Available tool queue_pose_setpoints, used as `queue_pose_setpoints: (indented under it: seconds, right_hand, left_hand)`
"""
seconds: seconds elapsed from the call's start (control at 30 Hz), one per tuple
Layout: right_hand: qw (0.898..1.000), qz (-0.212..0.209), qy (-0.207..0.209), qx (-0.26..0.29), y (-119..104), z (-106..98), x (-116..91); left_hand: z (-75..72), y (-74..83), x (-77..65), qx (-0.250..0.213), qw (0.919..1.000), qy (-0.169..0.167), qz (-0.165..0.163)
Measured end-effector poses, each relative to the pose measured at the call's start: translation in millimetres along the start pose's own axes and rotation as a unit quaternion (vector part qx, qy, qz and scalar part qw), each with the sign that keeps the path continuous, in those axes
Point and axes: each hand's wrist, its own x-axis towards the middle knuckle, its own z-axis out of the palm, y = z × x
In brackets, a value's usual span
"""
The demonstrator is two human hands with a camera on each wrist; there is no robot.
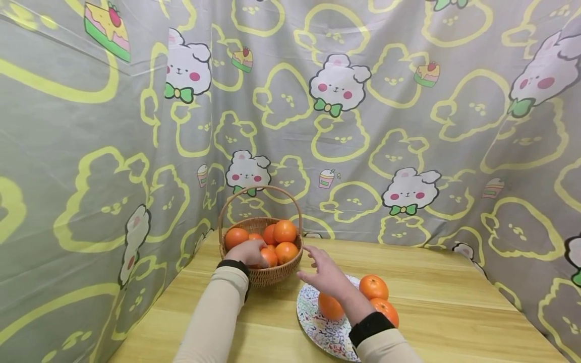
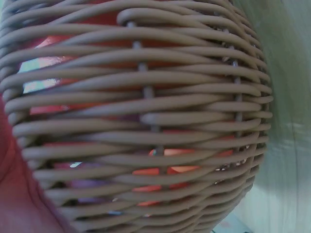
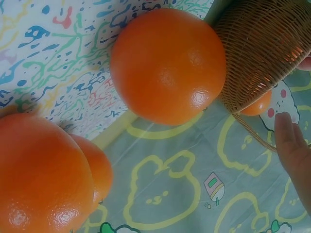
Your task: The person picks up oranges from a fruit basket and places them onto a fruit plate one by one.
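A wicker basket (image 1: 274, 275) with a tall hoop handle holds several oranges (image 1: 285, 231). My left hand (image 1: 246, 251) reaches over its near left rim, fingers and thumb curled round an orange (image 1: 269, 257) at the front. In the left wrist view the basket wall (image 2: 160, 111) fills most of the picture, and only a strip of the hand (image 2: 22, 194) shows. My right hand (image 1: 328, 275) hovers above a plate (image 1: 313, 327) with coloured squiggles, its fingers spread towards the basket and holding nothing. Three oranges (image 3: 167, 65) are visible on the plate, one partly behind the right forearm.
A light wooden table (image 1: 436, 302) bears the basket at the back left and the plate at the front middle. Grey curtains (image 1: 281, 141) with yellow outlines and white rabbit faces hang behind the table and along both sides.
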Motion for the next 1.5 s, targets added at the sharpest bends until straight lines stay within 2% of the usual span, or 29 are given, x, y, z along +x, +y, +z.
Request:
queue_pose_setpoints:
  seconds: [0.03,0.07,0.13,0.23,0.4,0.6,0.7,0.8,0.97,1.07,1.33,1.5]
  right_hand:
    - [1.000,-0.001,0.001,0.000,0.1,0.0,-0.1]
    - [1.000,-0.001,0.002,0.000,0.3,0.1,0.0]
    - [1.000,-0.001,0.005,-0.003,0.2,0.0,-0.1]
    - [1.000,-0.002,0.011,-0.004,-0.2,-0.2,-0.2]
    - [1.000,-0.005,0.017,-0.007,0.3,-0.6,-0.3]
    - [1.000,-0.012,0.019,-0.011,1.0,-2.0,-0.9]
    - [1.000,-0.013,0.020,-0.012,0.8,-2.2,-0.8]
    - [1.000,-0.010,0.020,-0.015,0.1,-2.0,-0.5]
    - [1.000,-0.009,0.022,-0.013,-1.3,-2.0,-0.2]
    - [1.000,-0.010,0.027,-0.010,-2.4,-2.4,0.7]
    - [0.999,-0.009,0.041,0.008,-6.6,-0.7,6.1]
    - [0.999,-0.020,0.043,0.003,-8.2,1.5,10.0]
  left_hand:
    - [-0.4,-1.5,0.8,0.067,0.9975,0.018,0.015]
    - [-1.5,-2.1,1.3,0.101,0.9941,0.029,0.028]
    - [-3.2,-2.0,0.7,0.112,0.9924,0.036,0.037]
    - [-5.5,-3.4,0.5,0.105,0.9926,0.047,0.040]
    - [-8.3,-5.3,-3.1,0.063,0.9957,0.048,0.048]
    - [-11.3,-7.8,-11.5,-0.006,0.9987,0.046,0.020]
    - [-12.8,-7.4,-14.8,-0.026,0.9986,0.043,0.017]
    - [-14.3,-6.0,-17.1,-0.026,0.9985,0.047,0.012]
    - [-18.9,-4.4,-18.3,0.008,0.9981,0.060,0.011]
    - [-21.0,-3.4,-19.6,0.007,0.9980,0.061,0.014]
    - [-21.6,0.5,-24.8,-0.054,0.9961,0.068,0.016]
    - [-18.5,2.4,-25.8,-0.104,0.9918,0.058,0.046]
